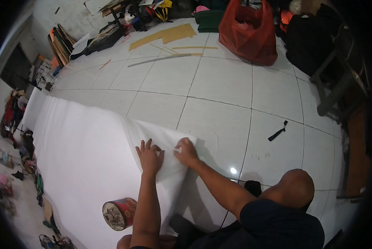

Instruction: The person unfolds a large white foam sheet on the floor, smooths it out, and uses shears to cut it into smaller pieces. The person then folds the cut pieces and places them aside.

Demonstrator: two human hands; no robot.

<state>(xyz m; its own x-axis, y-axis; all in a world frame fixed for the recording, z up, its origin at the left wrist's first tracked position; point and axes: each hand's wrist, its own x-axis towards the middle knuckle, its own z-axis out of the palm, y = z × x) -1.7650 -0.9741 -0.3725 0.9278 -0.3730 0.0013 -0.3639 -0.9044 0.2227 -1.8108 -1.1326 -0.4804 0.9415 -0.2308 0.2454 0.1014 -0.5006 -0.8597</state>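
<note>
Right hand [186, 152] looks to be pinching a bit of the white sheet [86, 153] between thumb and fingers, right up by the corner near its far right edge. Left hand [150, 159] is just beside it, on the sheet, thumb and index curled in close to each other and the other fingers fanned out; can't tell from this angle whether it's got any material nipped or is only pressing down. Sheet's spread over the tiled floor [219, 79], running from the person's knees off to the far left, with soft folds and ripples by the hands. Going by how it drapes, I'd call it light and floppy for its area, maybe a bit slick, and easy to crease or drag askew. Not something I'd expect to break, though thin stuff could tear if yanked. Personally I'd take it by the edge or corner with a flat pinch and keep the other palm down nearby. Watch the red tin [119, 213] by the left forearm too, it'd probably pin the sheet a little.
</note>
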